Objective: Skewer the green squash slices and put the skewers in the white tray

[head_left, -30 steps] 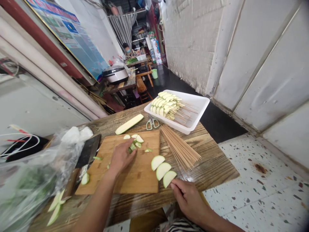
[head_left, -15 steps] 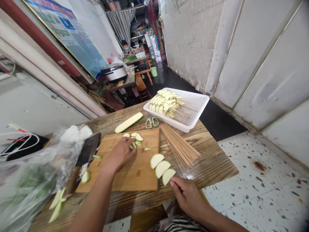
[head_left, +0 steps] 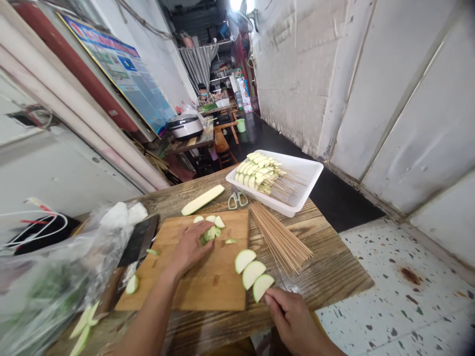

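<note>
My right hand (head_left: 291, 315) is closed in a pinch on the lower end of a skewer that carries three half-round zucchini slices (head_left: 253, 275), held beside the right edge of the cutting board (head_left: 193, 291). Over the upper part of the board, my left hand (head_left: 193, 247) curls its fingers around a few zucchini slices (head_left: 211, 232); the fingertips are partly hidden. More cut slices (head_left: 219, 222) lie just beyond those fingers. A thin green-edged piece (head_left: 230, 241) rests alone to their right.
A fan of bare bamboo skewers (head_left: 282, 240) lies right of the board. Behind stand a white tray (head_left: 300, 198) of loaded skewers, scissors (head_left: 237, 200) and a halved zucchini (head_left: 203, 200). A cleaver (head_left: 139, 240) and a plastic bag (head_left: 48, 282) are at left. A person (head_left: 204, 96) sits far back.
The view has tilted up, so the table sits lower in the frame. My left fingers have drawn in around the slices. The right hand still holds the loaded skewer.
</note>
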### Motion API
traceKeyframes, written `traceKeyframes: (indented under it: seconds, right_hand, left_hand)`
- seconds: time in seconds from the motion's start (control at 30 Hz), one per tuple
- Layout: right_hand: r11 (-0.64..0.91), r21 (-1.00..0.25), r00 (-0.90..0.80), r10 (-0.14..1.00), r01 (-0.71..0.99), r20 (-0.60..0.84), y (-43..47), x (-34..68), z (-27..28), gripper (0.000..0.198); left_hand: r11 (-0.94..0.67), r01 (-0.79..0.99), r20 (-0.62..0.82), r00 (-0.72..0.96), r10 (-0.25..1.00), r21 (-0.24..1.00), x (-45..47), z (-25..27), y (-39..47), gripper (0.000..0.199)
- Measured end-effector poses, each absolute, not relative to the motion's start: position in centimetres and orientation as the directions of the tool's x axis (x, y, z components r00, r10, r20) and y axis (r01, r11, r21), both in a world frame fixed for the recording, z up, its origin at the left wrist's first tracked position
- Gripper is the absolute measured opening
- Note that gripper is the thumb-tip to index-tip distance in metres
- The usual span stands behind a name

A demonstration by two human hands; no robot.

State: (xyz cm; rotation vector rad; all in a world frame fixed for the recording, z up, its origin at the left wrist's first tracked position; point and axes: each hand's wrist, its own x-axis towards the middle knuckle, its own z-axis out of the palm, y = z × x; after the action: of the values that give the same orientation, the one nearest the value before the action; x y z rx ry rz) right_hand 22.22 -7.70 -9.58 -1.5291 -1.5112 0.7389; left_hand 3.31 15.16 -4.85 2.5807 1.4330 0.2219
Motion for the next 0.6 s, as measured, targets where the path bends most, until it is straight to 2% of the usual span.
traceKeyframes:
  seconds: [0.1, 0.27, 0.37, 0.6]
  right_hand:
    - [0.055, -0.865, 0.097, 0.988, 0.499, 0.119, -7.7, 22.2, -9.8, 0.030]
    - [0.060, -0.864, 0.100, 0.987, 0.500, 0.126, -7.7, 22.1, -10.0, 0.030]
    - [0.061, -0.863, 0.103, 0.986, 0.502, 0.130, -7.8, 22.1, -9.9, 0.029]
    - [0.065, -0.859, 0.106, 0.985, 0.508, 0.138, -7.8, 22.1, -9.7, 0.029]
  left_hand:
    - [-0.512, 0.824, 0.068, 0.512, 0.856, 0.243, 3.5, -4.8, 15.0, 0.046]
    - [-0.481, 0.865, 0.068, 0.476, 0.877, 0.142, 3.9, -5.0, 14.9, 0.049]
    - [-0.457, 0.881, 0.077, 0.450, 0.890, 0.123, 4.1, -5.2, 14.9, 0.047]
    - [-0.339, 0.892, 0.025, 0.347, 0.937, 0.300, 4.4, -4.4, 15.1, 0.036]
